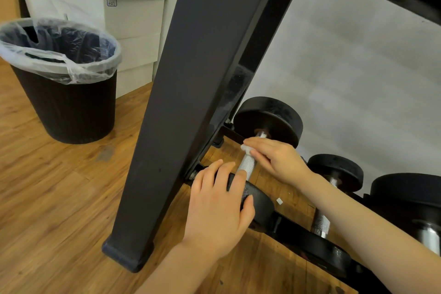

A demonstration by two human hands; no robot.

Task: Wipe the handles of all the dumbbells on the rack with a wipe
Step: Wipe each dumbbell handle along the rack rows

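Observation:
On the lowest shelf of the black rack (191, 79) lies a dumbbell with black round heads and a knurled silver handle (248, 164). My left hand (219, 205) grips its near head (260, 200), fingers curled over the top. My right hand (276, 160) pinches a small white wipe (245, 148) against the far end of the handle, just below the far head (269, 119). A second dumbbell (334, 172) lies to the right, its handle partly hidden behind my right forearm. A third, larger dumbbell (410, 196) sits at the right edge.
A black waste bin (69, 107) lined with a clear plastic bag stands on the wooden floor at the left. White boxes (136, 21) are stacked behind it. The rack's thick leg stands just left of my hands. A small white scrap (279, 201) lies on the floor under the shelf.

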